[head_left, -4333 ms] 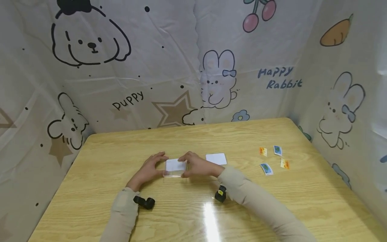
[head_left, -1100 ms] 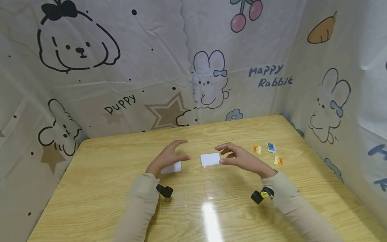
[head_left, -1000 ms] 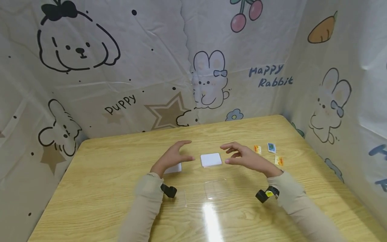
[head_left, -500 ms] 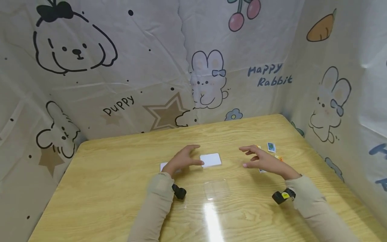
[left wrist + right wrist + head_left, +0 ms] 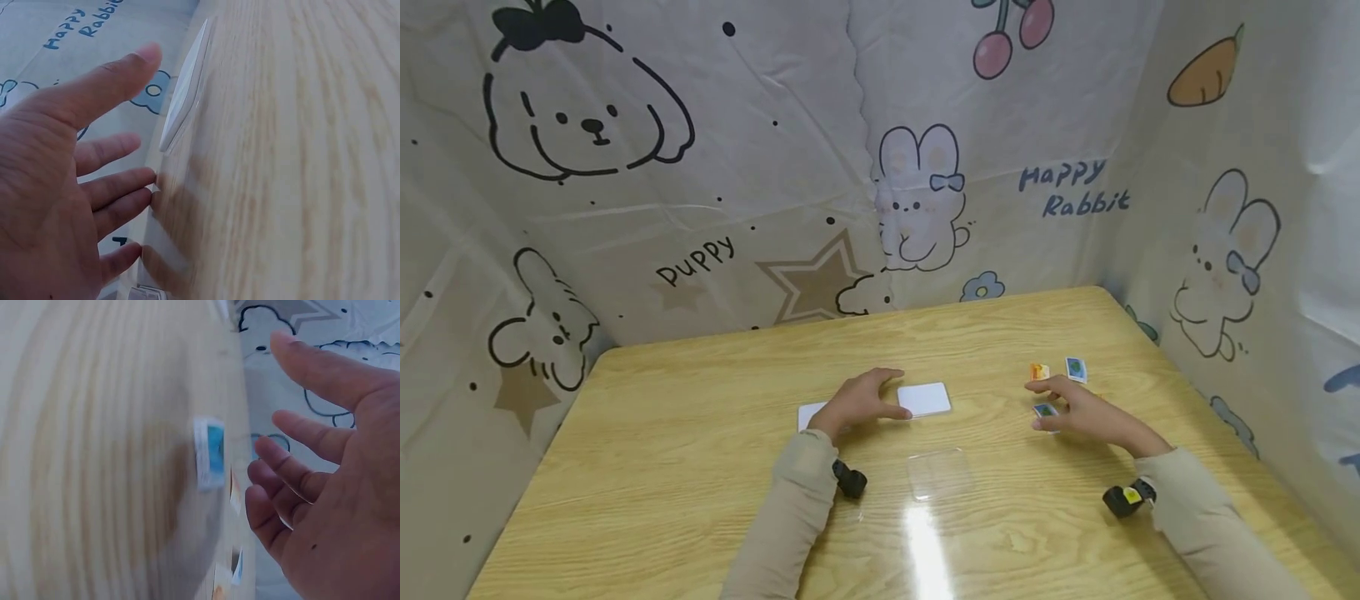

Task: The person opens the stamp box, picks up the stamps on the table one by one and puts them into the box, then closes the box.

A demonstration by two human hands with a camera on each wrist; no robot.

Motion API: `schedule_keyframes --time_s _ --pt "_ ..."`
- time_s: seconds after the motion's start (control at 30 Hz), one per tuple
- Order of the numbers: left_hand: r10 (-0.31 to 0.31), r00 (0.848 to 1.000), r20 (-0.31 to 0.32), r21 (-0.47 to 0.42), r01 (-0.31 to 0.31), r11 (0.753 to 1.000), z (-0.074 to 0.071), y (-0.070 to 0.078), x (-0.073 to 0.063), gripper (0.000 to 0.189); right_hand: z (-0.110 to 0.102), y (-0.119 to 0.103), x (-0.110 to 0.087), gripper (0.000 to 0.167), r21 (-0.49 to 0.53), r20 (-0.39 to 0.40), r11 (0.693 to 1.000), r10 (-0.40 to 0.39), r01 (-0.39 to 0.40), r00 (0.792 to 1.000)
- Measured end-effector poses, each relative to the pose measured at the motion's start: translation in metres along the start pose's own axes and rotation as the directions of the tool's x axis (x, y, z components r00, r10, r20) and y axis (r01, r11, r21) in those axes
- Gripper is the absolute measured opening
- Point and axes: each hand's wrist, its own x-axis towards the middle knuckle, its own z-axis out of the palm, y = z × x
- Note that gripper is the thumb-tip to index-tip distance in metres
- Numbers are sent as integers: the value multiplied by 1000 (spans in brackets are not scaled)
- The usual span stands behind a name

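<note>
The right hand's fingers point(image 5: 310, 481) stand apart, loosely bent and holding nothing, with the thumb well away from the rest; the right hand point(image 5: 1093, 414) hovers over the bench point(image 5: 715, 467). Seen from above, the blue slip point(image 5: 1046, 411) lies in the gap between thumb and index fingertip, its near part behind the thumb. The right wrist view shows space between it and the fingertips, so the relation that counts seems to be height: the slip lies flat on the bench, below the fingers and not touching them. There it looks longer up and down the picture, but the slanting view and the covering thumb leave its true long axis uncertain. The right hand is clearly the nearer. Just past the index fingertip lies an orange slip point(image 5: 1039, 372); farther off, to the right, a second blue slip point(image 5: 1076, 370). Well to the left, the left hand point(image 5: 862, 400) also has thumb and fingers parted around nothing, its thumb tip close by the near left corner of a white card point(image 5: 925, 398); whether they touch I cannot tell. Another white card point(image 5: 810, 413) shows partly behind that hand, and a clear cover point(image 5: 941, 474) lies nearer the person.
</note>
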Motion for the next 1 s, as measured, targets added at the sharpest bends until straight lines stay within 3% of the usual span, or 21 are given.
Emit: schedule_keyframes --time_s 0.23,0.47,0.73,1.0 --pt "33 999 12 111 -34 993 1 1 0 82 2 12 -2 65 -122 -23 992 -3 0 1000" --pt "29 999 29 164 -33 986 0 3 -2 80 5 13 -4 62 -235 -26 972 -19 13 999" --pt "29 999 30 231 -35 972 3 2 1 75 3 10 -7 57 -245 6 970 9 -7 1000" --pt "20 999 25 214 -25 977 4 5 -1 71 5 10 -7 53 -237 1 971 41 -40 999"
